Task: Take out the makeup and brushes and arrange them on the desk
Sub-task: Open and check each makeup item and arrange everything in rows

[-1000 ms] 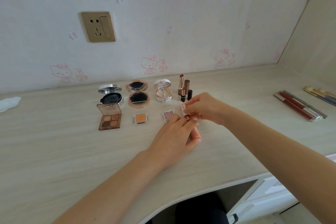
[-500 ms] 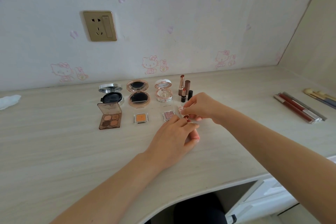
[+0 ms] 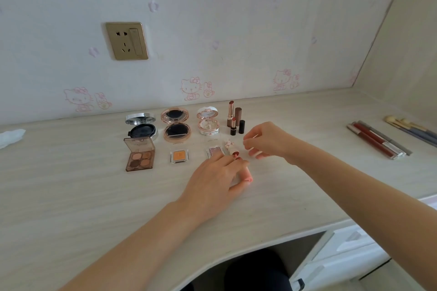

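Small lipstick [image 3: 234,154], uncapped, in the grasp of the left hand [image 3: 212,179]. Only the red tip shows, rising just past the fingertips. The tube is hidden beneath the curled fingers and the thumb tucked under them, so whether its base touches the desk [image 3: 71,196] cannot be told.

A decorated cap [image 3: 229,143], white and pink, lies just beyond the tip, apart from the grip; its detail is too small to read. The right hand [image 3: 267,142] hovers near, to the right of the grip, with fingers loosely curled and nothing seen in them.

A pink eyeshadow pan [image 3: 214,151] lies just left of the fingertips, partly overlapped by them. Further left are an orange eyeshadow pan [image 3: 179,156] and a four-colour palette [image 3: 140,156]. Beyond the grip stand three open compacts [image 3: 176,129] and upright lipsticks [image 3: 233,117]. Well to the right lie lip-gloss tubes [image 3: 376,139] and brushes [image 3: 406,127], the latter cut off by the frame edge.
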